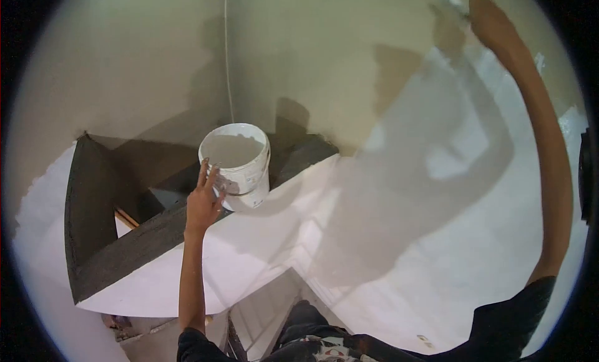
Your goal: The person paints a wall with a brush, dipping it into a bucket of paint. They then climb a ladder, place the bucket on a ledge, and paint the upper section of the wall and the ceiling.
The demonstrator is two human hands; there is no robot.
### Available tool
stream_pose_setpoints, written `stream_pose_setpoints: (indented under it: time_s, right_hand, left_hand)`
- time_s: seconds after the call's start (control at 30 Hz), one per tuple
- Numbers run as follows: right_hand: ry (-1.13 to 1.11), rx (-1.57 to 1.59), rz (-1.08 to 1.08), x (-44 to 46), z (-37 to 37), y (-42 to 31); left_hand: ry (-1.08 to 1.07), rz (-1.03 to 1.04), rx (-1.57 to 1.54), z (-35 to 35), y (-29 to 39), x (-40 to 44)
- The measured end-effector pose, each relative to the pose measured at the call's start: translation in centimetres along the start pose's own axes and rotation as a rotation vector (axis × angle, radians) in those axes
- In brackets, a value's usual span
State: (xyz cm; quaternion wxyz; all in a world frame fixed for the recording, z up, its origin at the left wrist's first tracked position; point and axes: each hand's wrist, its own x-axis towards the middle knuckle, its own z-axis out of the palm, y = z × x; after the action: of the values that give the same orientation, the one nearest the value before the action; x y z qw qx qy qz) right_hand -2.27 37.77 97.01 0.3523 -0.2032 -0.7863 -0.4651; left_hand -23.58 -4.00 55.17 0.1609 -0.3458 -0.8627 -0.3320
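A white bucket (pixel 253 184), its outside smeared with paint, stands upright on the ledge in the corner. My left hand (pixel 203 203) holds it at the near left side, fingers spread over the outer wall just under the rim. High at the upper right, my right hand (pixel 493 25) is closed around a paintbrush (pixel 453 1), blurred and pale at its end. The brush is up against the beige wall (pixel 324 44), by the upper border of a white-coated area (pixel 405 193). My fingers partly hide the brush handle.
A dark grey edged opening (pixel 93 225) lies left of the bucket, with a slanted white face (pixel 162 287) below the ledge. A thin white cable (pixel 227 62) runs down the wall corner. Steps (pixel 262 306) show beneath me. A dark object (pixel 585 175) sits at the right edge.
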Motion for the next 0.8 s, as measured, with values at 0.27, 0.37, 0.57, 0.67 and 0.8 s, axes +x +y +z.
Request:
stream_pose_setpoints:
  time_s: [0.27, 0.37, 0.57, 0.67, 0.8]
  right_hand:
    - [-0.646, 0.99, 0.165, -17.2, 0.3, -14.1]
    - [-0.79, 1.369, 0.325, -19.3, -0.6, -20.2]
    - [-0.752, 1.441, 0.029, -13.7, -3.8, -28.9]
    - [-0.651, 1.233, -0.269, -9.6, -2.9, -35.1]
    - [-0.652, 1.084, -0.464, -7.8, -0.6, -44.2]
  left_hand:
    - [0.375, -0.173, 0.012, 3.6, -0.3, 2.3]
    - [0.6, -0.225, -0.049, 5.5, -0.6, 3.0]
    - [0.555, -0.282, -0.434, 9.3, -4.1, 4.0]
    - [0.605, -0.183, -0.334, 10.1, -4.4, 3.9]
    - [0.685, -0.15, -0.348, 10.4, -4.2, 4.0]
